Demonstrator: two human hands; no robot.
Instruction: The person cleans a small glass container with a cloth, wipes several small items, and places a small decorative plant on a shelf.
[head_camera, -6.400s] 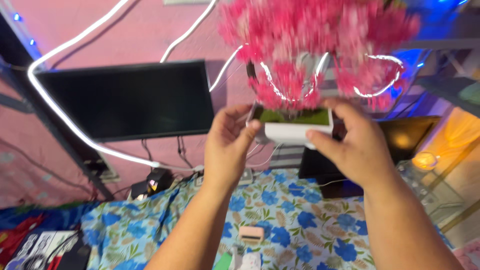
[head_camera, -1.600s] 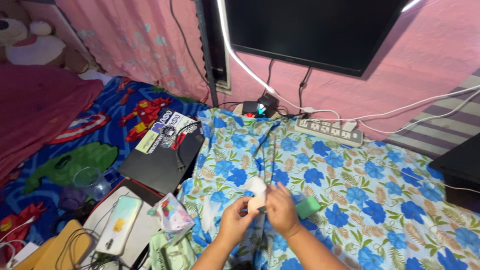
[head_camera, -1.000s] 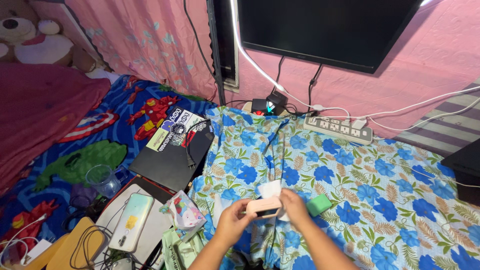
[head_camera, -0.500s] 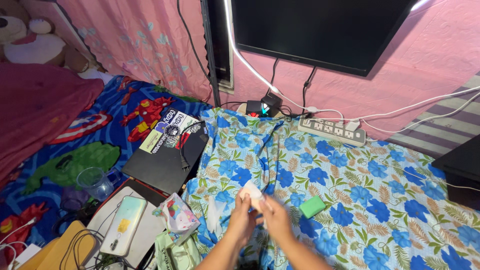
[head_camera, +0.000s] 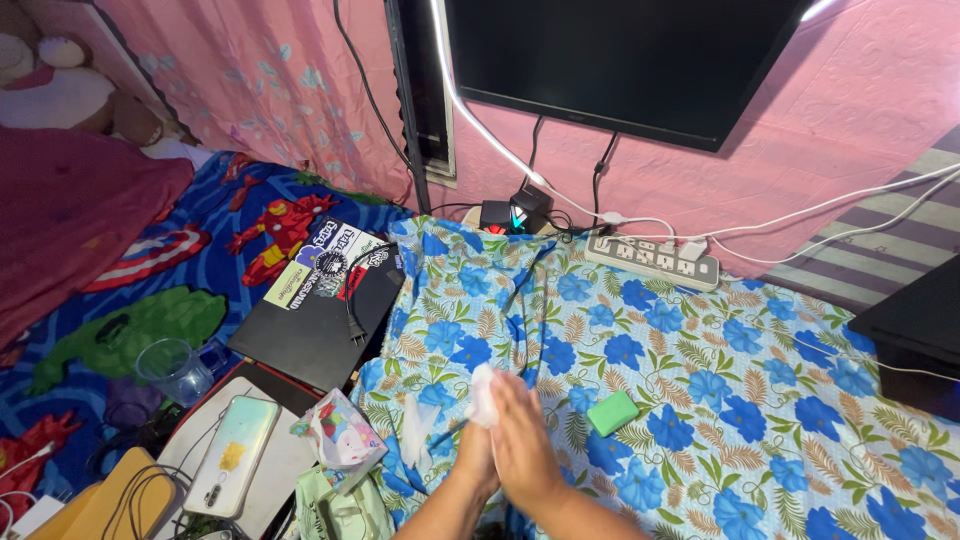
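My two hands are pressed together low over the blue floral cloth (head_camera: 700, 370). My right hand (head_camera: 522, 442) lies on top and covers most of my left hand (head_camera: 470, 462). A crumpled white tissue (head_camera: 481, 393) sticks out above the fingers, pinched between the hands. The small pink case that my left hand held a moment ago is hidden under my right hand. A green block (head_camera: 612, 412) lies on the cloth just right of my hands. Another white tissue (head_camera: 414, 430) lies on the cloth to their left.
A black monitor (head_camera: 620, 55) hangs on the pink wall above a white power strip (head_camera: 652, 262). Left of the cloth are a black laptop with stickers (head_camera: 305, 330), a phone (head_camera: 222, 455), a clear cup (head_camera: 168, 368) and a colourful tissue pack (head_camera: 338, 436).
Much earlier I held a white pot of pink flowers up high. In the last second my hands closed together over the pink case, with the right hand and tissue sliding over it.
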